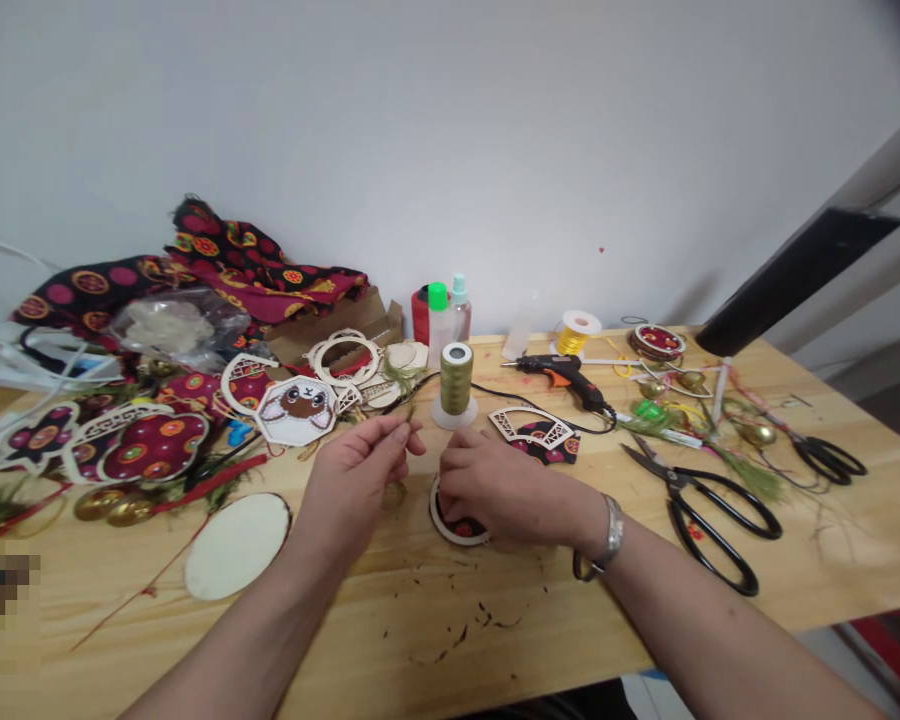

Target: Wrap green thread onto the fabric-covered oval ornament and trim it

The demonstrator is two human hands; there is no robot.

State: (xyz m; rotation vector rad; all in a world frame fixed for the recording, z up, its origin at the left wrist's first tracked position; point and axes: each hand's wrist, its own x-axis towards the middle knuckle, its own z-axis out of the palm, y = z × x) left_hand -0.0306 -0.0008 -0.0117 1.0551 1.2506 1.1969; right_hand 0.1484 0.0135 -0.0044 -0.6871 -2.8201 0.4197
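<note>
My left hand [360, 470] is closed in a pinch above the table. Fine olive thread seems to show beside its fingertips, but what it pinches is too small to tell. My right hand [495, 488] is curled over a round wooden-rimmed ornament [461, 530] with dark red patterned fabric inside. Its fingertips are hidden, so whatever they grip cannot be made out. Just behind the hands stands a spool of olive thread [456, 385]. To the right of it lies a fan-shaped wooden piece [534, 430] with patterned fabric.
Black-handled scissors [694, 505] and a glue gun [559, 378] lie to the right. Yellow thread [572, 340] and bottles [439, 320] stand at the back. Wooden cutouts, patterned fabric [262, 265] and a pale oval disc [238, 547] occupy the left. Dark scraps [461, 635] dot the front.
</note>
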